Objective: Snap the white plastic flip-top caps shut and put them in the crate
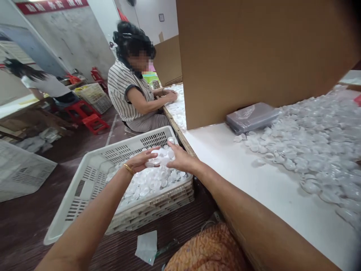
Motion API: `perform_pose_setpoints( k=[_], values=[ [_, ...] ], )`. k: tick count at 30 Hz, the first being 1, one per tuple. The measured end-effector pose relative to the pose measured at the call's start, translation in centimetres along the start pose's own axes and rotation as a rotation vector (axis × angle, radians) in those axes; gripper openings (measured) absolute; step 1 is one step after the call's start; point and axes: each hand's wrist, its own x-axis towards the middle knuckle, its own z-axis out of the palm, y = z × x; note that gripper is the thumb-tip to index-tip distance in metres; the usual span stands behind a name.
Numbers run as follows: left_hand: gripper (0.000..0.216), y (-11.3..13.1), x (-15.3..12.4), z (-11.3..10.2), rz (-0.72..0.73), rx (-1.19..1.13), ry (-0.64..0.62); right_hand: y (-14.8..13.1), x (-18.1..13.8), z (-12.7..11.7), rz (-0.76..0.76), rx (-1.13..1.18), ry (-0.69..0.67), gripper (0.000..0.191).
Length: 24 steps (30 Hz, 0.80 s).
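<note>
Head view, as I log it: white desk (239,169) carrying a heap of clear caps (316,150); white slatted crate (81,188) beside it, part-filled with white caps (149,184). My left hand (139,162) and right hand (182,160), above the crate, fingers closed from both sides on one clump of caps (162,155).
</note>
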Motion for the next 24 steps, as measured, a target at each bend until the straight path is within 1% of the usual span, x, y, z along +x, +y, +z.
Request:
perform_pose_setpoints(
  k=[2,4,6,7,9,11,12,14,16,17,18,19,20,21,22,23,24],
  values=[
    [0.028,-2.3,-0.8,-1.1,-0.051,0.186,0.182,-0.3,-1.1,0.7,0.026,-0.005,-0.026,0.079],
    [0.024,-3.4,-1.1,-1.1,-0.073,0.259,0.32,0.2,-3.1,0.0,0.018,0.009,0.036,0.064],
    [0.024,-3.0,-0.8,-0.1,-0.054,0.289,0.392,1.5,-5.8,-2.0,0.027,0.043,0.144,0.049],
    [0.025,-2.2,-0.6,0.9,-0.028,0.282,0.392,2.3,-7.4,-3.3,0.057,0.053,0.203,0.043],
    [0.029,0.6,-0.2,3.7,0.052,0.233,0.326,4.0,-10.9,-6.2,0.188,-0.008,0.322,0.035],
    [0.031,4.4,-0.2,7.1,0.184,0.163,0.19,5.3,-15.0,-9.0,0.355,-0.128,0.364,0.031],
    [0.03,6.3,-0.3,8.9,0.278,0.139,0.117,5.6,-17.1,-10.2,0.43,-0.19,0.344,0.029],
    [0.031,10.0,-0.7,12.4,0.569,0.195,-0.019,5.8,-21.1,-11.5,0.553,-0.283,0.233,0.031],
    [0.037,12.9,-1.1,15.6,0.775,0.281,-0.175,5.6,-24.4,-11.6,0.638,-0.342,0.094,0.039],
    [0.041,14.1,-1.4,17.1,0.83,0.334,-0.247,5.5,-25.7,-11.2,0.667,-0.371,0.043,0.044],
    [0.044,15.1,-1.6,18.5,0.851,0.4,-0.304,5.5,-26.8,-10.6,0.678,-0.406,0.016,0.047],
    [0.045,15.9,-1.8,19.8,0.856,0.467,-0.35,5.6,-27.7,-9.9,0.678,-0.449,0.014,0.046],
    [0.043,16.4,-2.0,21.0,0.855,0.524,-0.385,6.0,-28.4,-9.1,0.668,-0.501,0.029,0.042],
    [0.034,16.8,-2.1,22.0,0.844,0.564,-0.41,6.6,-28.9,-8.4,0.653,-0.548,0.053,0.034],
    [0.024,17.0,-2.0,22.8,0.825,0.586,-0.419,7.4,-29.3,-7.8,0.654,-0.598,0.104,0.027],
    [0.02,17.1,-1.9,23.3,0.804,0.587,-0.422,8.3,-29.4,-7.4,0.652,-0.631,0.14,0.021],
    [0.019,17.0,-1.6,23.5,0.785,0.574,-0.434,9.1,-29.3,-7.0,0.606,-0.623,0.149,0.018]
  ],
)
